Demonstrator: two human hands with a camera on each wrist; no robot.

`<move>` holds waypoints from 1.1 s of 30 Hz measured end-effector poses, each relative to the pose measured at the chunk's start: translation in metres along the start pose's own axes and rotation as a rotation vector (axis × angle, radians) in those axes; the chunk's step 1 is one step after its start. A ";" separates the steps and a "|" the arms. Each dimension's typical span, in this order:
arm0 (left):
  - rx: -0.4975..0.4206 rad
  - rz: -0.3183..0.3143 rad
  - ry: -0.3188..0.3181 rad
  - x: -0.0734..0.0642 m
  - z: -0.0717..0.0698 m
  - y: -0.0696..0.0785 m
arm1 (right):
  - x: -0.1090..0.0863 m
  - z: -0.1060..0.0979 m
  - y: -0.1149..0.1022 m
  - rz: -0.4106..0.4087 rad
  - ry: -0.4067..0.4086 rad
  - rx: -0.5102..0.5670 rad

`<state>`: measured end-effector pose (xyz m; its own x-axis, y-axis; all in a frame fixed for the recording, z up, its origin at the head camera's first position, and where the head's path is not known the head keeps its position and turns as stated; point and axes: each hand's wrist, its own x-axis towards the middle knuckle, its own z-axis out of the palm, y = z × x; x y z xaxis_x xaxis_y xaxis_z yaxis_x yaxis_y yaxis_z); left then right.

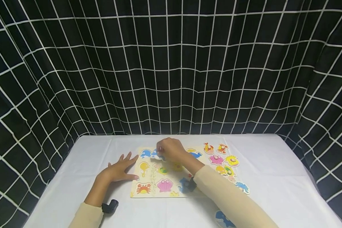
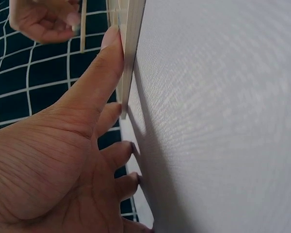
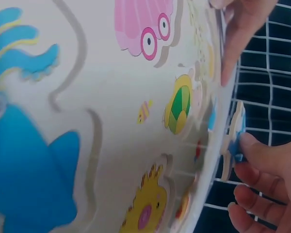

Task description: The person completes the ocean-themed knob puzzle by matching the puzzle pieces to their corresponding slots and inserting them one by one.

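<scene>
A pale puzzle board with printed sea animals lies on the table. My right hand pinches a blue sea-animal puzzle piece above the board's upper left, beside a printed blue whale. In the right wrist view the piece stands edge-on between thumb and fingers, apart from the board. My left hand lies with fingers spread at the board's left side. Its thumb touches the board's edge in the left wrist view.
Several loose pieces lie right of the board, among them a pink shell, a yellow fish, a crab and a blue octopus. A blue whale piece lies near the front, partly behind my right sleeve. A black grid-patterned curtain surrounds the table.
</scene>
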<state>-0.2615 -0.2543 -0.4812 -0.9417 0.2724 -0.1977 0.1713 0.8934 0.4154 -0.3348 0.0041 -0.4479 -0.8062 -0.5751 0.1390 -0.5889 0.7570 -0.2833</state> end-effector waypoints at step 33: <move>-0.012 -0.010 0.004 0.005 0.003 -0.006 | 0.046 0.036 -0.011 -0.004 0.033 -0.048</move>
<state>-0.2666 -0.2567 -0.4876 -0.9444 0.2621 -0.1985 0.1584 0.8918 0.4239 -0.3633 -0.0422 -0.4730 -0.8046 -0.5684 0.1719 -0.5939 0.7689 -0.2369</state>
